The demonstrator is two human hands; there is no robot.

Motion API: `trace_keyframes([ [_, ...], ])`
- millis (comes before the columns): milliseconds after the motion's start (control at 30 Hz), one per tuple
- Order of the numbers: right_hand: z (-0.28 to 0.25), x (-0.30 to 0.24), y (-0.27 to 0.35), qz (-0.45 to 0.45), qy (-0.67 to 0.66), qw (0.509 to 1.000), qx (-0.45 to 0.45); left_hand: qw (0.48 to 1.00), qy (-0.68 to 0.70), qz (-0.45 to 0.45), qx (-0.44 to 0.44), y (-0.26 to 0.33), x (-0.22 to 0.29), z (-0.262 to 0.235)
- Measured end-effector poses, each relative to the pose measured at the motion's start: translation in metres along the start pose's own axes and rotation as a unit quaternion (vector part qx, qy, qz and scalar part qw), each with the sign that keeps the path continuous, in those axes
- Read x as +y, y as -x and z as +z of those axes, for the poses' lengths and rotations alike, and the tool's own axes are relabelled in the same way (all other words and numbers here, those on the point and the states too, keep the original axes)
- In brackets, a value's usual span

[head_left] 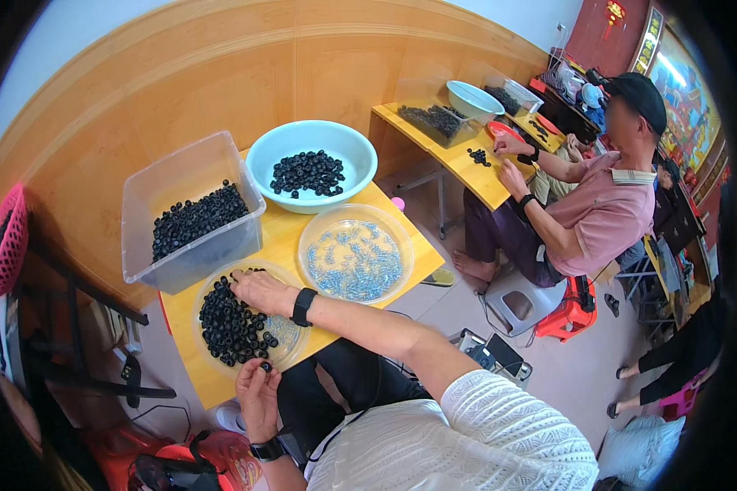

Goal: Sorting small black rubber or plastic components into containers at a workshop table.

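Observation:
My left hand [258, 398] is closed, pinching a small round black piece [266, 367] with a hole in it, just off the table's near edge. My right hand [262, 292] reaches over a round clear tray [292, 360], its fingers bent down among loose black pieces [229, 323] of the same kind. What its fingertips grip, if anything, is hidden. Small clear bits also lie in that tray, on its right side. Beyond my right forearm, a second round tray [303, 250] holds many small clear-blue pieces [356, 258].
A clear plastic bin [139, 237] and a light-blue basin [258, 164], both with black pieces, stand at the back of the yellow table [418, 254]. Across the aisle, a person [606, 204] sits at another yellow table [487, 188]. A pink basket [4, 245] is at far left.

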State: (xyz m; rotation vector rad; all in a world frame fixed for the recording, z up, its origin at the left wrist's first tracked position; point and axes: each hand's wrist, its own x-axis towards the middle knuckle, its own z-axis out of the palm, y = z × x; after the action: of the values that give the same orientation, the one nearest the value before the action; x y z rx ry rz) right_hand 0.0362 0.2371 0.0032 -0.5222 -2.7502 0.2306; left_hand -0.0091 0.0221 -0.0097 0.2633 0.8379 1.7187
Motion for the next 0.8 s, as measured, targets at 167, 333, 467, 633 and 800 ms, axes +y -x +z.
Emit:
trace_keyframes([
  [167,-0.02,-0.007,0.015,0.063,-0.194,0.975,0.083,1.0,0.001,0.003,-0.002,-0.003,-0.001,0.0],
  [333,-0.047,-0.035,0.045,0.126,-0.498,0.857,0.041,0.999,0.034,0.024,-0.034,-0.004,0.008,-0.002],
  [467,-0.056,-0.049,0.071,0.183,-0.589,0.787,0.009,0.999,0.018,0.031,-0.028,-0.007,0.009,0.0],
  [633,-0.061,-0.054,0.088,0.185,-0.577,0.794,0.046,0.999,0.02,0.034,-0.034,-0.003,0.011,0.006],
  [800,-0.062,-0.057,0.099,0.176,-0.651,0.738,0.033,0.999,-0.001,0.04,-0.006,0.006,0.012,0.016],
])
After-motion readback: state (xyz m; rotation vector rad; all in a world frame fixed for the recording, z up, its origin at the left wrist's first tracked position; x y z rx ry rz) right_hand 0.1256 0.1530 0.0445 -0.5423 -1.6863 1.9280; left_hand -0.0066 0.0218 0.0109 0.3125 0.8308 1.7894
